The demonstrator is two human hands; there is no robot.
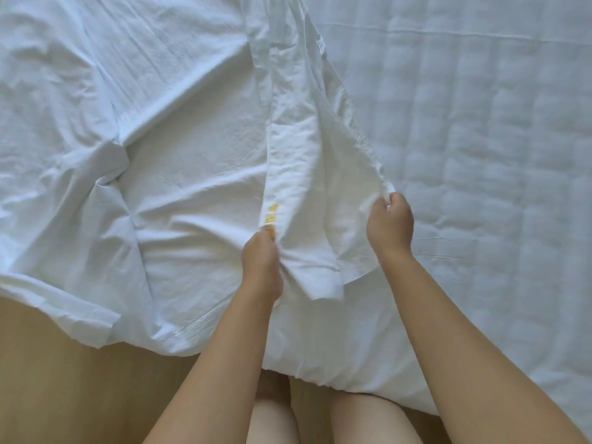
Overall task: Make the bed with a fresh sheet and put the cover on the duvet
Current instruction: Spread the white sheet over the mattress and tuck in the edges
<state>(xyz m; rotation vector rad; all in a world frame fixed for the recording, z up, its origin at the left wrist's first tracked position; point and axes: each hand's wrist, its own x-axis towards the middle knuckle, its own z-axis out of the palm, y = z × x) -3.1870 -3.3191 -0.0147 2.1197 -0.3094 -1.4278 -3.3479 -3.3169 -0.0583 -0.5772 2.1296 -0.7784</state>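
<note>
Nearest, below both wrists, the person's bare legs (272,418) stand over a pale wooden floor (48,379). The near border of the bedding hangs over the bed's edge towards them.

The left hand (261,254) is clenched round a bunched fold of a crumpled white cotton cloth (179,174), just below a short row of small yellow tags (271,216) sewn along a seam. The right hand (389,224), a little further out and off to the side, pinches the hemmed edge (358,133) of the same cloth in curled fingers. It lifts the edge so that a loose flap sags between the two hands.

Left of the left hand the cloth spreads away in deep creases, with one corner drooping towards the floor. Right of the right hand and beyond it lies a white quilted padded layer (480,139), flat and uncovered. Whether that is the duvet or a mattress pad cannot be told.

The work looks to be at an early stage. The cloth is on the bed but covers only the part left of the hands, and it is neither smoothed nor tucked. The hands seem to be finding an edge or opening to spread it. Everything else appears still to be done: squaring the cloth, covering the quilted layer and straightening the bed.
</note>
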